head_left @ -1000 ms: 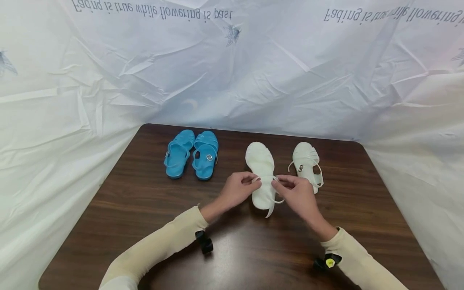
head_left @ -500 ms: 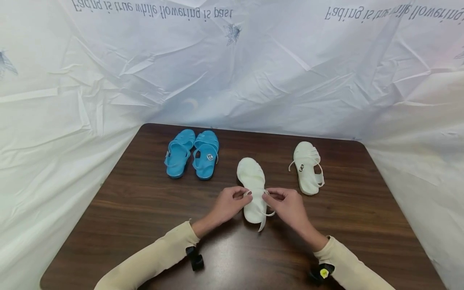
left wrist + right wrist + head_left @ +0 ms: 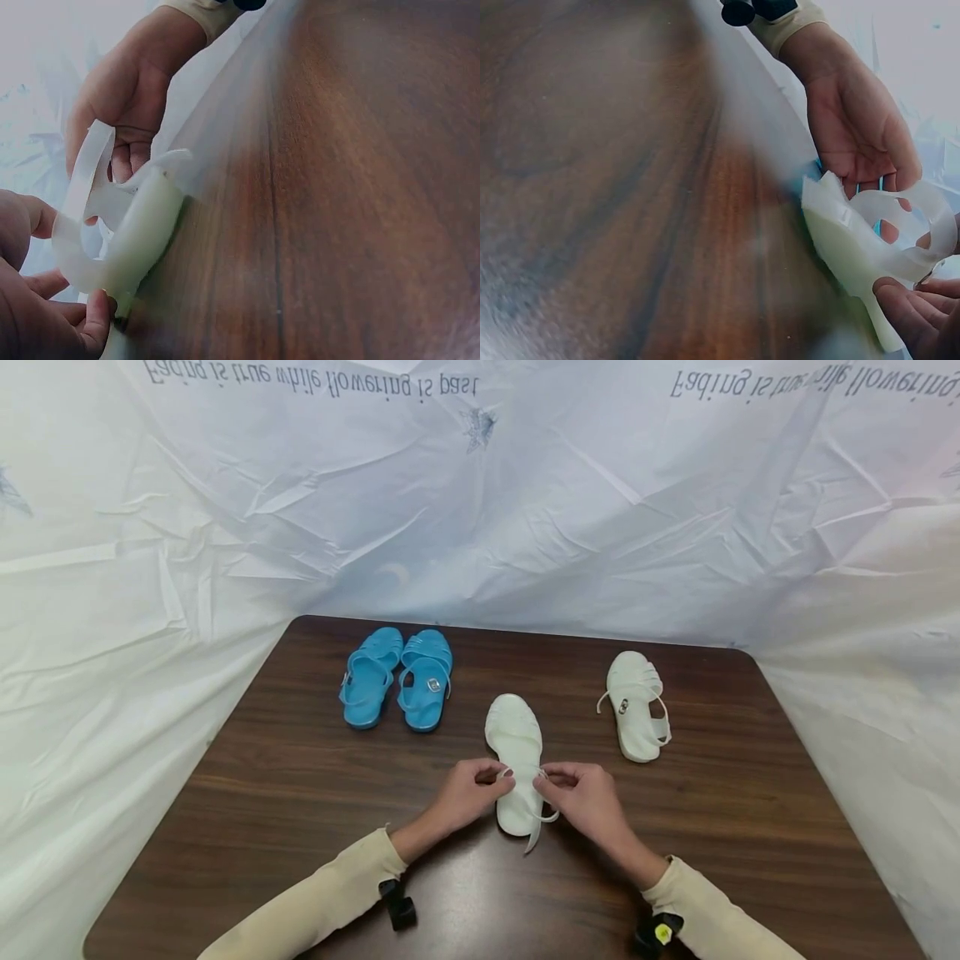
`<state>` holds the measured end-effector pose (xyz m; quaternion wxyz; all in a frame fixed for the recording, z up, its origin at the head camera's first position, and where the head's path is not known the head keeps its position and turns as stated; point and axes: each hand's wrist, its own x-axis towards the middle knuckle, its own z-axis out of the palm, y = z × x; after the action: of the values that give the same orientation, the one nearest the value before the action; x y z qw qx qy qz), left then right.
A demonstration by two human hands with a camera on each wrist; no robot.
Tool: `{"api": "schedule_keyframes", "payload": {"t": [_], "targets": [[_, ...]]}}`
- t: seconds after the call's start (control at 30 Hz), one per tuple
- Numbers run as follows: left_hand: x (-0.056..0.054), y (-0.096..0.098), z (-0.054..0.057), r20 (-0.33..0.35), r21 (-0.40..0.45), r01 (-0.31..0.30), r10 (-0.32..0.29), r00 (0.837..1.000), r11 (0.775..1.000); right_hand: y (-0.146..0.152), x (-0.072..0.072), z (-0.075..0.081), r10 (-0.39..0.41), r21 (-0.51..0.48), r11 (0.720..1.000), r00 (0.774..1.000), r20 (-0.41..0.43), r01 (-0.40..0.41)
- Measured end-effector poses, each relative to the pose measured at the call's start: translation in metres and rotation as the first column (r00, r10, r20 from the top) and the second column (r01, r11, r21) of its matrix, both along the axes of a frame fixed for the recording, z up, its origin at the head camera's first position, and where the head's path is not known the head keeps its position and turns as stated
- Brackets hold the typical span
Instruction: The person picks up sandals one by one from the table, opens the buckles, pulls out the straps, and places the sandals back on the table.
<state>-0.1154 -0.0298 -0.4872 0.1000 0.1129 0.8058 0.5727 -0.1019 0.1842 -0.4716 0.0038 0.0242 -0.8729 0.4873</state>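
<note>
In the head view a white sandal [image 3: 516,735] lies on the brown table in front of me, its toe end pointing away and a loose strap end trailing at the heel. My left hand [image 3: 467,795] pinches it at the left side of its middle, thumb and fingers on the strap. From the other side my right hand [image 3: 588,802] does the same. Both wrist views show the sandal's strap [image 3: 71,232] standing up in a loop between the hands, with the sole close to the tabletop. Exactly what each fingertip grips is partly hidden.
A second white sandal [image 3: 637,727] lies to the right, its strap undone. Two blue sandals [image 3: 365,689] sit side by side at the back left. White printed sheeting [image 3: 480,527] hangs behind the wooden table [image 3: 285,777].
Both hands have drawn the white sandal towards me and a little left, away from the second white sandal. It moved less in the last half second. The blue sandals stayed put.
</note>
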Motion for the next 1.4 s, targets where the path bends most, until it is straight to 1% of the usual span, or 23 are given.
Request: {"api": "schedule_keyframes", "payload": {"t": [0.1, 0.13, 0.27, 0.33, 0.37, 0.43, 0.5, 0.57, 0.6, 0.67, 0.73, 0.77, 0.87, 0.93, 1.0, 1.07, 1.13, 1.2, 1.3, 1.4], "targets": [[0.000, -0.001, -0.002, 0.000, 0.000, 0.011, -0.011, 1.000, 1.000, 0.000, 0.001, 0.000, 0.006, 0.006, 1.000, 1.000, -0.005, -0.005], [0.000, -0.002, -0.002, 0.011, 0.006, 0.008, -0.008, 1.000, 1.000, 0.001, 0.001, 0.000, 0.011, -0.004, 1.000, 1.000, 0.005, -0.010], [0.000, -0.003, -0.003, 0.073, 0.028, -0.017, 0.015, 0.997, 0.999, 0.004, 0.001, 0.000, 0.037, -0.079, 0.996, 0.998, 0.058, -0.033], [0.001, -0.004, -0.002, 0.085, 0.024, -0.038, 0.036, 0.996, 0.999, 0.006, 0.002, 0.000, 0.042, -0.115, 0.993, 0.995, 0.093, -0.031], [0.001, -0.005, -0.001, 0.070, 0.020, -0.047, 0.045, 0.997, 0.999, 0.007, 0.002, 0.001, 0.039, -0.123, 0.992, 0.994, 0.101, -0.026], [0.001, -0.005, 0.002, 0.012, 0.009, -0.063, 0.063, 0.998, 0.998, 0.010, 0.003, 0.003, 0.030, -0.123, 0.992, 0.993, 0.110, -0.016], [-0.001, -0.005, 0.006, -0.078, -0.005, -0.069, 0.069, 0.995, 0.998, 0.013, 0.004, 0.004, 0.024, -0.110, 0.994, 0.994, 0.109, -0.012], [-0.005, -0.003, 0.011, -0.169, -0.024, -0.055, 0.050, 0.984, 0.998, 0.016, 0.006, 0.005, 0.030, -0.089, 0.996, 0.994, 0.103, -0.021], [-0.007, -0.001, 0.014, -0.206, -0.043, -0.038, 0.028, 0.978, 0.998, 0.017, 0.007, 0.005, 0.038, -0.078, 0.996, 0.994, 0.100, -0.031], [-0.014, 0.003, 0.019, -0.257, -0.094, 0.018, -0.041, 0.965, 0.995, 0.019, 0.008, 0.003, 0.059, -0.056, 0.997, 0.993, 0.100, -0.053], [-0.022, 0.008, 0.024, -0.285, -0.149, 0.098, -0.137, 0.949, 0.984, 0.020, 0.010, 0.000, 0.078, -0.041, 0.996, 0.992, 0.104, -0.074], [-0.026, 0.011, 0.026, -0.289, -0.175, 0.139, -0.186, 0.939, 0.975, 0.020, 0.011, -0.001, 0.087, -0.035, 0.996, 0.990, 0.108, -0.083], [-0.037, 0.021, 0.030, -0.292, -0.257, 0.254, -0.326, 0.899, 0.932, 0.019, 0.012, -0.005, 0.106, -0.021, 0.994, 0.988, 0.113, -0.105], [-0.043, 0.026, 0.031, -0.284, -0.308, 0.309, -0.397, 0.873, 0.900, 0.018, 0.013, -0.007, 0.117, -0.012, 0.993, 0.988, 0.106, -0.116], [-0.047, 0.030, 0.031, -0.266, -0.357, 0.350, -0.454, 0.851, 0.866, 0.017, 0.013, -0.009, 0.126, -0.004, 0.992, 0.987, 0.096, -0.126], [-0.051, 0.032, 0.031, -0.240, -0.391, 0.386, -0.497, 0.834, 0.836, 0.017, 0.013, -0.010, 0.130, 0.007, 0.991, 0.988, 0.079, -0.131], [-0.053, 0.032, 0.031, -0.208, -0.401, 0.420, -0.527, 0.824, 0.814, 0.017, 0.012, -0.012, 0.134, 0.020, 0.991, 0.989, 0.057, -0.135], [-0.055, 0.031, 0.030, -0.170, -0.390, 0.456, -0.549, 0.818, 0.800, 0.017, 0.012, -0.014, 0.140, 0.032, 0.990, 0.990, 0.033, -0.141], [-0.059, 0.026, 0.030, -0.109, -0.356, 0.506, -0.573, 0.812, 0.785, 0.017, 0.011, -0.015, 0.155, 0.040, 0.987, 0.988, 0.005, -0.155], [-0.062, 0.022, 0.029, -0.068, -0.325, 0.547, -0.596, 0.800, 0.772, 0.017, 0.010, -0.015, 0.170, 0.040, 0.985, 0.985, -0.011, -0.169]]}}
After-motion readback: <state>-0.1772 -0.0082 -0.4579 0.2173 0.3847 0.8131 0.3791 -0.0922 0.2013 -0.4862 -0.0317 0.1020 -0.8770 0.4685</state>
